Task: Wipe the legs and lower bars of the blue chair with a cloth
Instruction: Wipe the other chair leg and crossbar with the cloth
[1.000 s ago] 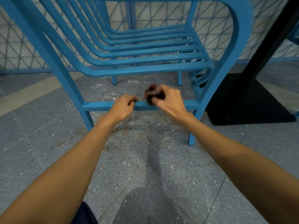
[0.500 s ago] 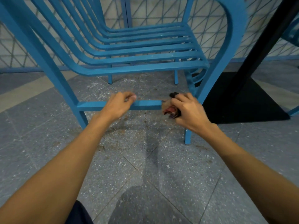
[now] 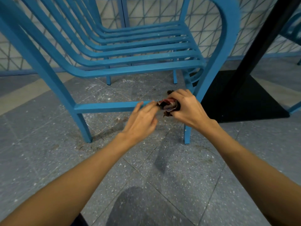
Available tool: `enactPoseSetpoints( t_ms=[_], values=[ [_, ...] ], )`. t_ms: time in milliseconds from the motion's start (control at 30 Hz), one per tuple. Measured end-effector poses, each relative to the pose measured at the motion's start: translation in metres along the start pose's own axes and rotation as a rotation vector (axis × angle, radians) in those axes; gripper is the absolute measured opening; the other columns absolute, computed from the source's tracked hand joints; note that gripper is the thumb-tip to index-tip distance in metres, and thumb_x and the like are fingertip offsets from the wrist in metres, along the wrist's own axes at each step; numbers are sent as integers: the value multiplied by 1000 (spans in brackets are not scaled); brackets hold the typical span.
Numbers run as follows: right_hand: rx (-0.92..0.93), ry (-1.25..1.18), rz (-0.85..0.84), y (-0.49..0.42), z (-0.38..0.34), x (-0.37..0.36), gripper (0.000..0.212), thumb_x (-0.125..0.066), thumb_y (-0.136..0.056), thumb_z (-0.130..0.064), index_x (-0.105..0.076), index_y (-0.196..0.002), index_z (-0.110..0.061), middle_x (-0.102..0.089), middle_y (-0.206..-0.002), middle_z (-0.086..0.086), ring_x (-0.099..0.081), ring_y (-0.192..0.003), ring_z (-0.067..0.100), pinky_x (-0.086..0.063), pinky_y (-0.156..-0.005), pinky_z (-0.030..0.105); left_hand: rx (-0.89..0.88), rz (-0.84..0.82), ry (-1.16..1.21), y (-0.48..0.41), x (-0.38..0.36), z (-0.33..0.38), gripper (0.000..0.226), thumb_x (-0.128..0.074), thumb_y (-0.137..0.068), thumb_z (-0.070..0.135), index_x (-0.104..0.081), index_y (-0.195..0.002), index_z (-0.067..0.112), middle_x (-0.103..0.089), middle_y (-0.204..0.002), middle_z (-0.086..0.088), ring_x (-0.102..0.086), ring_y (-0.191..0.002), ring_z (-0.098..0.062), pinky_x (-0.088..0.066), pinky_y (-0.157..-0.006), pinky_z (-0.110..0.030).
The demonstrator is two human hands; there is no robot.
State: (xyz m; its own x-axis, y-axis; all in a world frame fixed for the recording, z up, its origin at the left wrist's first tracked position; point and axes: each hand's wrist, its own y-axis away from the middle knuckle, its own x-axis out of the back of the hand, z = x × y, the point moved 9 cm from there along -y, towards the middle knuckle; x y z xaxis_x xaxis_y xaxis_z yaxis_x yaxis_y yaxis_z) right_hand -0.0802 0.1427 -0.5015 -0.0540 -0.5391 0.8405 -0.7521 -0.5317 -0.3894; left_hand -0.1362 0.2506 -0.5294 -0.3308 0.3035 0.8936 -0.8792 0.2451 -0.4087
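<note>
The blue chair (image 3: 146,51) stands on the speckled grey floor (image 3: 187,176), its near lower bar (image 3: 110,106) running between the two near legs. At the bar's right end the right hand (image 3: 187,108) has its fingers curled tight around a bunched dark-and-red cloth (image 3: 169,106). The left hand (image 3: 141,118), fingers loosely extended, reaches to the cloth's left edge. A black table base (image 3: 241,98) lies right of the chair.
</note>
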Motion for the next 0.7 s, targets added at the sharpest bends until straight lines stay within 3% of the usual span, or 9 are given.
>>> enactPoseSetpoints(
  t_ms=[167,267,333,433,500,567,633,700],
  values=[
    [57,-4,-218,-21,-17,-45,49,-67,-78,-23,-55,-124,-9,-58,-119,11,-56,-106,27,-48,-94,41,255,141,84,-9,29,-53,35,-50,-84,-1,-61,-116,8,-65,-117,-8,-62,-106,-24,-36,-106,-46],
    [225,80,-287,-27,-61,-76,48,-69,-80,-25,-58,-122,-6,-58,-126,15,-50,-122,35,-38,-105,50,408,135,170,-7,31,-81,39,-49,-85,2,-58,-122,11,-60,-123,-8,-58,-111,-26,-41,-102,-48],
    [311,27,-287,-20,-81,-77,41,-70,-81,-18,-63,-118,-3,-59,-129,17,-44,-130,39,-31,-112,49,418,92,174,-4,28,-89,43,-48,-85,0,-56,-125,11,-59,-126,-10,-56,-115,-27,-40,-103,-47],
    [294,-115,-325,-11,-73,-50,27,-71,-80,-19,-70,-107,-11,-70,-111,9,-61,-111,24,-44,-103,35,416,30,168,1,25,-97,46,-46,-87,-3,-53,-130,11,-57,-130,-11,-55,-117,-27,-39,-105,-49],
    [112,-221,-176,-22,-40,-19,23,-72,-79,-21,-70,-100,-11,-71,-97,6,-66,-89,17,-54,-83,31,405,-5,171,2,23,-96,43,-44,-91,-1,-52,-131,11,-57,-131,-11,-56,-116,-26,-39,-106,-49],
    [-5,-168,3,-37,-14,0,23,-71,-78,-20,-69,-97,-7,-70,-94,8,-64,-85,20,-52,-78,34,393,-18,165,0,21,-93,42,-43,-92,1,-52,-132,12,-57,-131,-10,-57,-115,-26,-39,-105,-51],
    [-63,-152,-61,-42,-12,-17,24,-68,-80,-19,-68,-102,-9,-69,-96,8,-63,-87,22,-50,-77,30,403,-10,181,-4,20,-91,44,-42,-91,1,-51,-133,13,-58,-132,-10,-57,-116,-27,-40,-104,-51],
    [54,-206,-162,-34,-40,-41,24,-67,-81,-15,-69,-105,-14,-70,-98,4,-64,-90,16,-48,-83,21,408,6,193,-9,20,-89,45,-43,-90,0,-52,-132,13,-58,-131,-11,-57,-117,-28,-43,-102,-47]
  ],
)
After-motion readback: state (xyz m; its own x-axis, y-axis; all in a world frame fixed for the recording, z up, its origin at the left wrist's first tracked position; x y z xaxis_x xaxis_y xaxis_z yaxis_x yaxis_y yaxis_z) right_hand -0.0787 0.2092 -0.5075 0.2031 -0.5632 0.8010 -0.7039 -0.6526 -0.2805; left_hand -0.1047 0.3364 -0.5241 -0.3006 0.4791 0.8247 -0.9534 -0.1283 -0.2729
